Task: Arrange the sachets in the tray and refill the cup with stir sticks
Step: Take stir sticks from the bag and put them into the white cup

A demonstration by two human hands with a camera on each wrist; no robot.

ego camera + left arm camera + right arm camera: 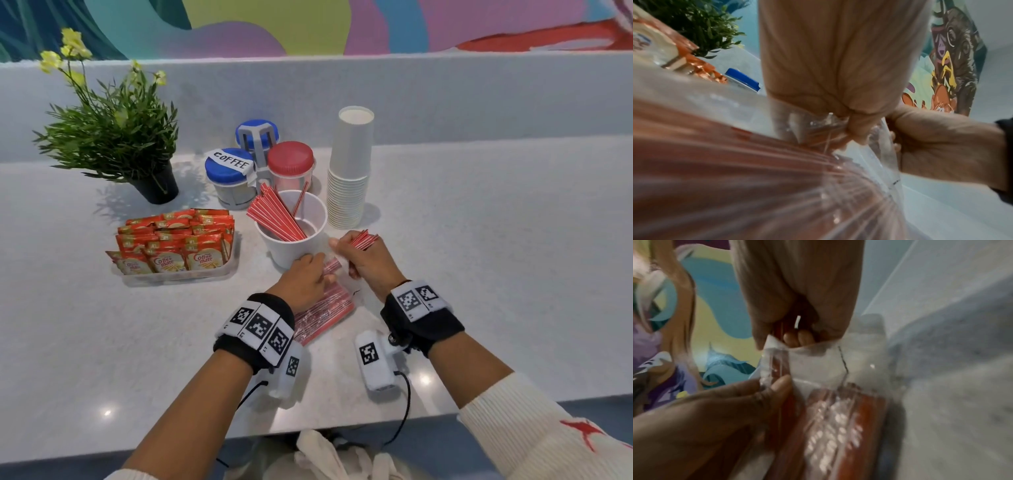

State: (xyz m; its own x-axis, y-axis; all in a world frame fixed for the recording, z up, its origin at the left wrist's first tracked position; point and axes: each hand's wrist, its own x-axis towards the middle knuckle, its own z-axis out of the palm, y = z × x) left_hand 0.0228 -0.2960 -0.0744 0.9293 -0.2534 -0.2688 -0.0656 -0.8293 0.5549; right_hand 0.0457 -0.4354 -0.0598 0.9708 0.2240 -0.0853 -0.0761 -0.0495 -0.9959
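A clear plastic bag of red-and-white stir sticks (323, 313) lies on the counter in front of a white cup (293, 228) that holds several sticks leaning left. My left hand (310, 275) pinches the bag's open mouth (818, 128). My right hand (363, 258) grips a bundle of stir sticks (363, 240) just above the bag's mouth, right of the cup; its curled fingers (797, 337) show in the right wrist view. The clear tray (178, 275) at the left holds rows of red creamer sachets (178, 241) standing upright.
Behind the cup stand three lidded jars in a rack, one labelled COFFEE (229, 178). A tall stack of white paper cups (349, 168) is at the cup's right. A potted plant (116, 133) sits at the back left. The counter's front edge (308, 435) runs below my wrists.
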